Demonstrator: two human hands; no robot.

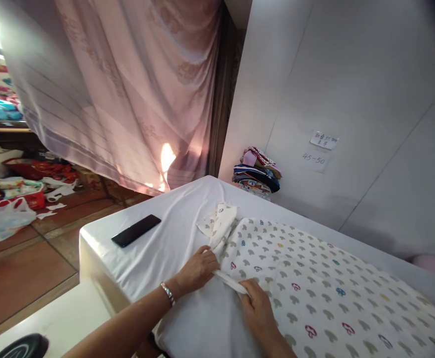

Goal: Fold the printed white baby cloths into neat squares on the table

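Note:
A white cloth (306, 268) printed with grey and coloured mushroom shapes lies spread over the white-covered table. Its near-left edge is drawn into a narrow strip between my two hands. My left hand (199, 268), with a silver band at the wrist, is closed on that edge near the cloth's left corner. Lower and to the right, my right hand (259, 309) pinches the same edge between thumb and fingers. Just beyond my left hand, a folded sleeve-like part of the cloth (219, 219) sticks out to the left.
A black phone (136, 230) rests on the white table cover (176, 219). Folded clothes (257, 171) are stacked by the grey wall. A pink curtain (135, 89) hangs behind. Bags and a red basket (36, 199) sit on the tiled floor at left. A dark round object (23, 346) is at lower left.

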